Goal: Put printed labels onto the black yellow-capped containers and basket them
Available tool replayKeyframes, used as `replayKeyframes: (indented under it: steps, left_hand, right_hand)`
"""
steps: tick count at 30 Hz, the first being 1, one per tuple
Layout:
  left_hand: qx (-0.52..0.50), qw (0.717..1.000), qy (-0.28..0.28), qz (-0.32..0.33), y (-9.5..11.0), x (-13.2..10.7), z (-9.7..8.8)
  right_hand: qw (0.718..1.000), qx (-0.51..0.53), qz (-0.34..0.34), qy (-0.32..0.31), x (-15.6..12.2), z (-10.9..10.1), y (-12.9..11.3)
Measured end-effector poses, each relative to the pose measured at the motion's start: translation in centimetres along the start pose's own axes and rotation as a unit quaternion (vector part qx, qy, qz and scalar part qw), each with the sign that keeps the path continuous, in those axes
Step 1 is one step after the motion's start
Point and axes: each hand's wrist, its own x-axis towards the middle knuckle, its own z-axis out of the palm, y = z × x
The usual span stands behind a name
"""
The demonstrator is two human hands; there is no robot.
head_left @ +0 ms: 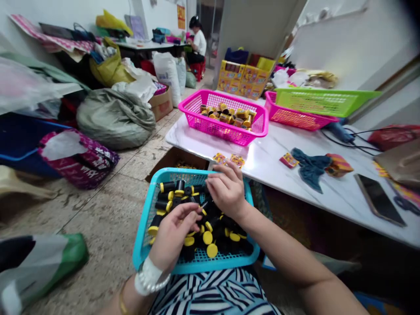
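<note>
A blue plastic basket (141, 236) rests on my lap, filled with small black canisters with yellow lids (212, 250). Over its left half is my left hand (179, 229), fingers loosely curled and thumb apart, with nothing visible in it. My right hand (226, 188) hovers over the basket's far rim, its fingers bent and separated; I see no object in them. Just beyond its fingertips, small printed yellow-and-red labels (237, 161) lie at the table's edge.
On the white marbled table (262, 162) stands a pink basket (223, 134) of labelled canisters. Further right are a green basket (315, 101), a blue cloth (308, 168) and a phone (379, 199). An open cardboard box (164, 164) sits below. Sacks (114, 118) line the floor; someone sits far back.
</note>
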Motion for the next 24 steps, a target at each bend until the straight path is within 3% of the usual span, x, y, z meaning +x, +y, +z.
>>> replayKeyframes:
  steps: [2,4,9,12,14,18,21,24]
  left_hand:
    - [-0.064,0.997,-0.025,-0.035,-0.4,0.4,0.7]
    - [-0.094,0.993,-0.030,-0.058,-0.8,0.7,0.9]
    - [-0.082,0.994,-0.027,-0.060,-1.1,1.1,0.7]
    - [-0.083,0.994,-0.034,-0.058,-1.0,1.8,0.9]
    - [-0.104,0.992,-0.028,-0.063,-0.8,2.4,1.1]
    - [-0.140,0.988,-0.012,-0.064,-0.3,3.0,1.4]
    - [-0.147,0.987,-0.026,-0.059,-0.5,2.9,1.3]
    - [-0.155,0.985,-0.034,-0.061,-1.0,2.9,1.0]
  right_hand:
    - [1.000,0.021,-0.019,-0.002,-1.3,-1.0,-1.5]
    - [1.000,0.010,0.006,-0.015,-2.1,-1.5,-1.7]
    - [0.985,-0.121,0.112,-0.055,-0.9,0.2,3.0]
    - [0.976,-0.166,0.098,-0.106,0.6,1.8,5.6]
    - [0.980,-0.167,0.062,-0.091,1.0,2.1,5.8]
    - [0.993,-0.115,-0.002,-0.031,-0.6,0.6,1.8]
    - [0.997,-0.061,-0.042,-0.033,-2.8,-1.0,-2.5]
    - [0.998,-0.022,-0.051,-0.041,-4.2,-1.5,-4.6]
